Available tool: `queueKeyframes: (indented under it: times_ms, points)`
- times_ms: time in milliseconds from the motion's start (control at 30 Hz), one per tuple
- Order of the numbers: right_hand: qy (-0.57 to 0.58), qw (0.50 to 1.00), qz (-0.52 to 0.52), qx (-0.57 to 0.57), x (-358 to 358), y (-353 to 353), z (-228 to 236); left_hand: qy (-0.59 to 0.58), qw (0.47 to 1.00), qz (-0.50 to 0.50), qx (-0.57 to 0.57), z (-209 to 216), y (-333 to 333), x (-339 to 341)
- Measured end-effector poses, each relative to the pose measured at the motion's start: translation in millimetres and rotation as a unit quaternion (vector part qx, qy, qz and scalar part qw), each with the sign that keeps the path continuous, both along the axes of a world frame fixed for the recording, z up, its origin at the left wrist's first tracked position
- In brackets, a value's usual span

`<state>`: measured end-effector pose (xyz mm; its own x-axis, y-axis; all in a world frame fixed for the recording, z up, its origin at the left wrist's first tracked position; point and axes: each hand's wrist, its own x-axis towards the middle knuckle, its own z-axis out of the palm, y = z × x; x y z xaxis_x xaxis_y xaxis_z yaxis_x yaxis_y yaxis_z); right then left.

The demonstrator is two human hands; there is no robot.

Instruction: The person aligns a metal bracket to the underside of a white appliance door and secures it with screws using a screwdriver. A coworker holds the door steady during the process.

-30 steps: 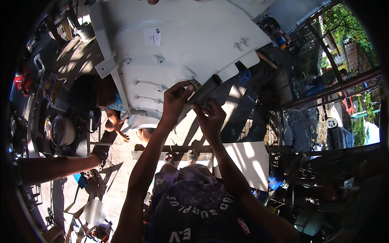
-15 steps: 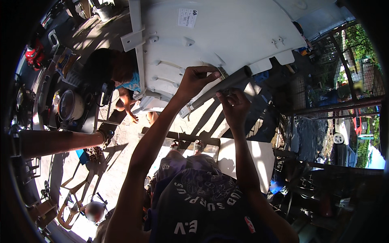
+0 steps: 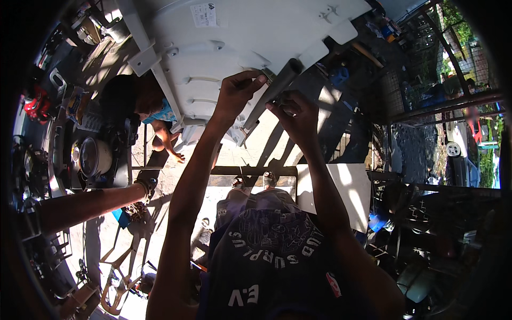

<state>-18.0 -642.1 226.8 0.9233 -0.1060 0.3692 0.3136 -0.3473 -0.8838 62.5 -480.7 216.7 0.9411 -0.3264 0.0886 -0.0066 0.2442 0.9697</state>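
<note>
Hands first. My left hand (image 3: pixel 234 96) is reaching to the lower right edge of a broad, off-white, ribbed moulded panel (image 3: pixel 261 32). Its fingers are bunching narrow beside a small, thin, dark strip (image 3: pixel 269 74); I can't tell whether they are gripping it. My right hand (image 3: pixel 298 117) is curling, thumb and forefinger near each other; I can't tell if anything is between them.

Between the hands, a dark grey, smooth-looking round tube (image 3: pixel 279 83) is slanting along that same edge, its rounded end up and to the right. Contact with the panel: unclear. Judging by looks, the tube should be handling stiff and fairly light, perhaps slick; mid-length seems the best hold. The panel is looking rigid but awkwardly wide, so its rim and ribs are offering better purchase than the smooth face.

Edges and room: the panel is blocking upward travel; sunlit ground (image 3: pixel 234 153) is showing below its bottom corner, giving the elbows more freedom. A pale flat board (image 3: pixel 338 186) is lying right of my feet (image 3: pixel 269 178).

Farther left, a co-worker in blue patterned clothing (image 3: pixel 164 113) is crouching beside the panel's left edge. Farthest right, a white car (image 3: pixel 452 133) is standing.
</note>
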Motion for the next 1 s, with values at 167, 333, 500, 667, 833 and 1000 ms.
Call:
queueKeyframes:
  times_ms: [167,333,500,667,833,1000]
  points:
    - [0.009,0.996,0.09,-0.028,9.8,-13.2,9.5,0.023,0.999,-0.022,-0.028,-0.5,8.1,-4.6]
    - [-0.04,0.994,0.058,-0.087,16.8,-14.9,1.8,0.024,0.999,-0.016,-0.014,-16.1,9.5,-0.6]
    - [-0.107,0.987,0.06,-0.101,8.7,-20.1,0.3,-0.005,0.998,-0.01,-0.068,-17.8,0.8,-22.6]
    - [-0.091,0.988,0.087,-0.09,4.1,-24.7,-7.9,0.052,0.994,0.022,-0.093,-25.3,-10.4,-35.4]
    - [-0.075,0.988,0.119,-0.063,-1.2,-25.2,-8.7,0.048,0.995,0.009,-0.091,-25.9,-8.1,-42.9]
    - [-0.099,0.986,0.124,-0.056,1.0,-28.8,-13.5,0.067,0.992,0.034,-0.098,-29.9,-4.1,-44.0]
